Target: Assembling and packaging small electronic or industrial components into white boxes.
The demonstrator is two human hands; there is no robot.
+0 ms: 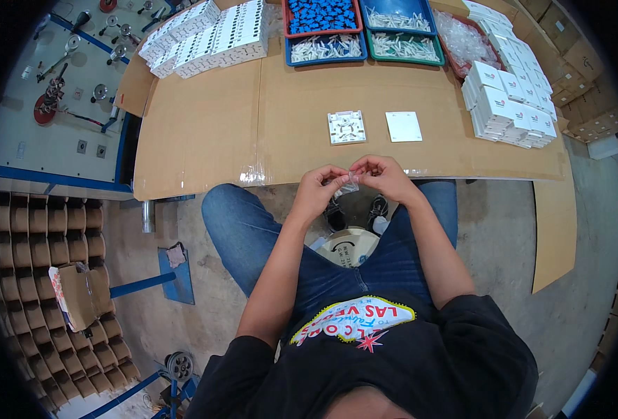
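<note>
Just off the table's front edge, my left hand (318, 190) and my right hand (387, 179) meet with their fingertips closed. Between them they pinch a small clear plastic bag (351, 184); what it holds is too small to make out. Ahead of the hands on the cardboard-covered table lies a white square plastic tray (346, 128) with moulded fittings inside. A plain white square cover (403, 126) rests flat to its right, apart from it.
At the back stand a red bin of blue parts (321, 15), and blue (326, 49) and green (406, 49) bins of white sticks. Stacked white boxes flank the table at left (218, 42) and right (508, 105). Crumpled clear bags (466, 42) fill another red bin.
</note>
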